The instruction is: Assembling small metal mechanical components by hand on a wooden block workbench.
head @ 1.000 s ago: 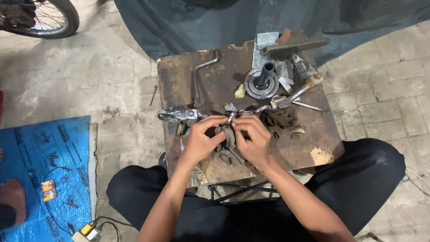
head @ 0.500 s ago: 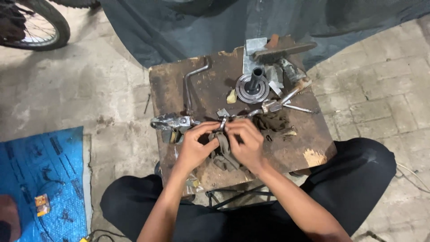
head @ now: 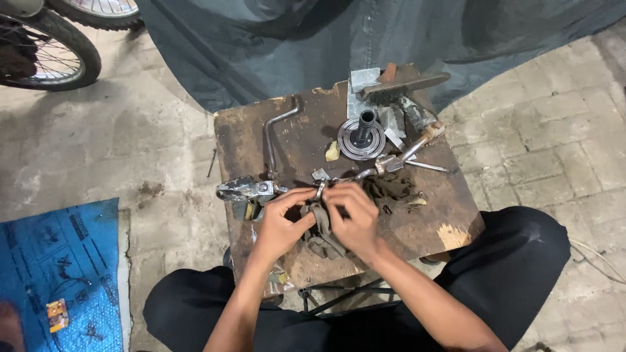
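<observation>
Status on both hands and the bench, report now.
Left hand and right hand both pinch a small metal ring. Dirty grey rag lies under the hands. Round grey metal hub stands apart on worn wooden bench.

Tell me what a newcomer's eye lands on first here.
First, the two bare hands meeting mid-picture over the worn brown wooden work board: left hand and right hand pinch a small silver metal ring above a greasy dark rag. Behind them stands a round grey metal hub with an upright shaft; a black spoked wheel fills the top-left corner.
</observation>
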